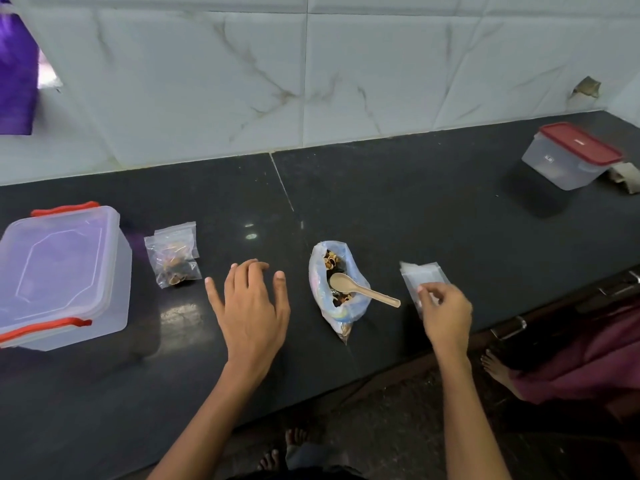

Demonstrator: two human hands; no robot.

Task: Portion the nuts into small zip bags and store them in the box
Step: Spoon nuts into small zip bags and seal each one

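Observation:
An open plastic bag of nuts (341,299) lies at the middle of the dark counter, with a beige spoon (360,288) resting in its mouth. My right hand (446,315) pinches the near edge of a small stack of empty zip bags (424,276) to the right of it. My left hand (251,306) hovers with spread fingers over the counter, left of the nut bag, holding nothing. A filled small zip bag (174,254) lies further left. The clear box (60,275) with red clips stands at the far left, its lid on.
A second clear container with a red lid (571,155) stands at the back right, with crumpled paper (623,176) beside it. The tiled wall runs along the back. The counter's front edge runs diagonally; another person's foot and maroon clothing (588,362) are at right.

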